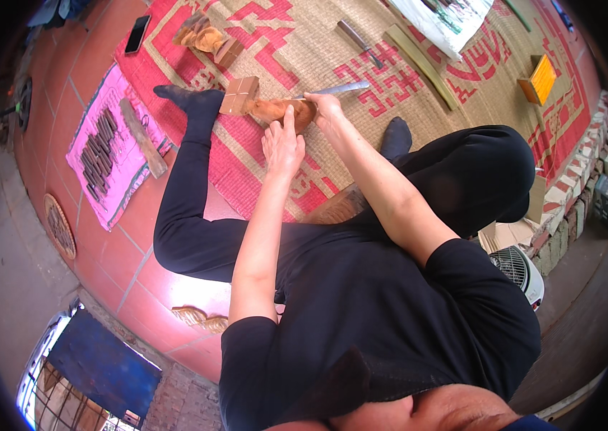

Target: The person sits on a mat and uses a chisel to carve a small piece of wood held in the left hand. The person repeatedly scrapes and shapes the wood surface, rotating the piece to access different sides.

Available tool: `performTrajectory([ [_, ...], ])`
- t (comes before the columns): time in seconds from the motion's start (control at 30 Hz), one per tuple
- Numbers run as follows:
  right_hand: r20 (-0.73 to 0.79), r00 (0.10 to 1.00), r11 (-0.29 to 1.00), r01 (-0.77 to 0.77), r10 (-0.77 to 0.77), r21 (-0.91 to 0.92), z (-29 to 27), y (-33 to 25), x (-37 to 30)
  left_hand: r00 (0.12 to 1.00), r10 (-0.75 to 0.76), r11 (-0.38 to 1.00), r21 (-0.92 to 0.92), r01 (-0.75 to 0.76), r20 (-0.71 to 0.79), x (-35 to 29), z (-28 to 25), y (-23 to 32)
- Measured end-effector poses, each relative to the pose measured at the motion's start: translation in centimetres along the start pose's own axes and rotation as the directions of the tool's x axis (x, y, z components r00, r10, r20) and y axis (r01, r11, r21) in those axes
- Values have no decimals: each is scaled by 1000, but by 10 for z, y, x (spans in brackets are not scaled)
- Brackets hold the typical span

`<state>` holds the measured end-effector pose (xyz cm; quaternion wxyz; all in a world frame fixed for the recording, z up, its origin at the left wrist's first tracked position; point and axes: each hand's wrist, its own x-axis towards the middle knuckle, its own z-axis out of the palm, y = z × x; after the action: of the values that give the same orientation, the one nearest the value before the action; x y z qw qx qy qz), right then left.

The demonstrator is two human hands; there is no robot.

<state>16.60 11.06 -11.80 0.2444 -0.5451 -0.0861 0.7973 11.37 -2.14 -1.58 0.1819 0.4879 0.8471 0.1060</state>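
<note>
A carved wooden figure [269, 110] in reddish brown lies in front of me, its square block base [240, 96] to the left marked with pale cross lines. My left hand [284, 147] touches the near side of the figure, its index finger stretched out on the wood and the other fingers partly bent. At the figure's right end, my right hand [324, 108] is closed on a long flat silver metal strip [350, 87], which sticks out to the right. Whether the strip is a ruler or a blade, I cannot tell.
Another carved figure [207, 39] lies beyond, near a phone [137, 34]. A pink cloth [113, 190] on the left bears several dark slim tools and a wooden stick [142, 138]. Farther off are a chisel-like tool [360, 43], a long greenish strip [422, 66] and a yellow-orange block [536, 80].
</note>
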Motion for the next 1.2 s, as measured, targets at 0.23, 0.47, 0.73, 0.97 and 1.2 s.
performTrajectory([
  [0.23, 17, 1000, 998, 10, -9, -59, -5, 2, 4, 991, -128, 918, -382, 106, -33, -17, 11, -36],
  [0.47, -20, 997, 994, 68, -70, -88, 0, -1, -8, 937, -335, 248, -969, -16, -101, -5, -17, -43],
  [0.73, 11, 996, 993, 89, -88, -76, 3, -2, -20, 850, -406, 744, -661, 95, -335, 6, -48, -7],
  [0.97, 96, 993, 981, 89, -73, -171, -5, 7, -2, 914, -374, 916, -215, 338, -156, 28, -76, -24],
  [1.2, 210, 933, 818, 358, -293, -450, -5, -25, -14, 925, -316, 941, -196, 277, -212, 25, -56, -60],
])
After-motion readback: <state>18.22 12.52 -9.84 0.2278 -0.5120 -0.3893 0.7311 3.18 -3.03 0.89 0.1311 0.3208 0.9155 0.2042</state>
